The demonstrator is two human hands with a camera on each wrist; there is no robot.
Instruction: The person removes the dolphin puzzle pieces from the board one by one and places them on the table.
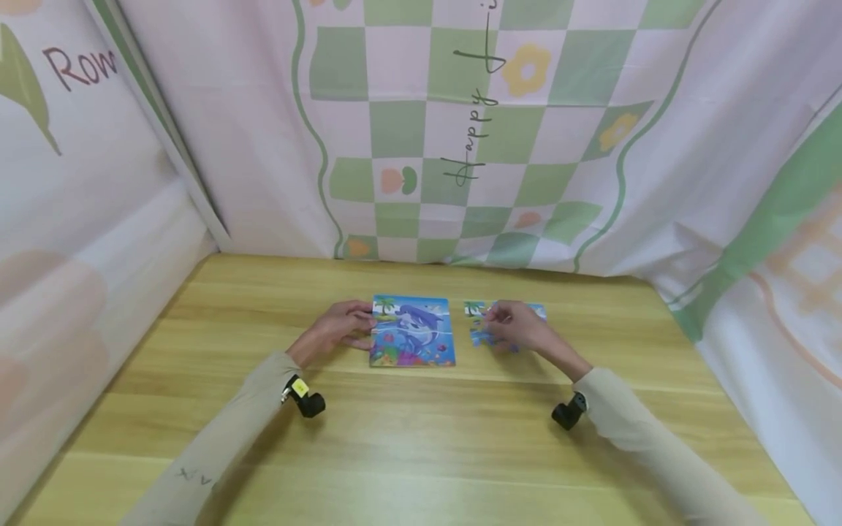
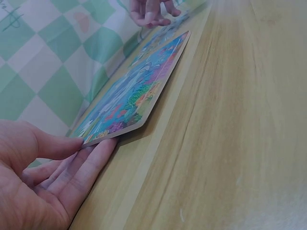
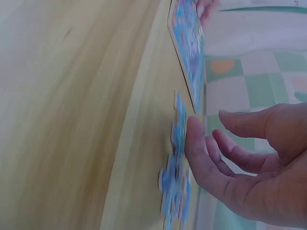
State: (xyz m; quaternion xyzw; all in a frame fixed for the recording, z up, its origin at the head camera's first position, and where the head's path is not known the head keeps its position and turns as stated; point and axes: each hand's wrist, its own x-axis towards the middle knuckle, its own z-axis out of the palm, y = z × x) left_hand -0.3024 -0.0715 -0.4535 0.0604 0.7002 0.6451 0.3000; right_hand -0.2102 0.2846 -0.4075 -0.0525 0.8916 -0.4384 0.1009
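My left hand (image 1: 338, 325) pinches the left edge of a square dolphin picture board (image 1: 411, 332), thumb at the top edge and fingers underneath. In the left wrist view the board (image 2: 129, 96) is tilted, its near edge raised off the wood. My right hand (image 1: 516, 325) hovers over a group of blue jigsaw pieces (image 1: 478, 340) right of the board and hides part of them. The right wrist view shows these pieces (image 3: 175, 187) joined or close together beside the fingertips. The thumb and fingers of the right hand (image 3: 259, 167) are bent and apart, with nothing between them.
The wooden table (image 1: 408, 453) runs under both hands. Behind it hangs a green and white checked cloth (image 1: 460, 146), with more printed cloth (image 1: 85, 256) along the left side. A small black camera (image 1: 309, 402) sits on the left wrist and another (image 1: 569, 413) on the right.
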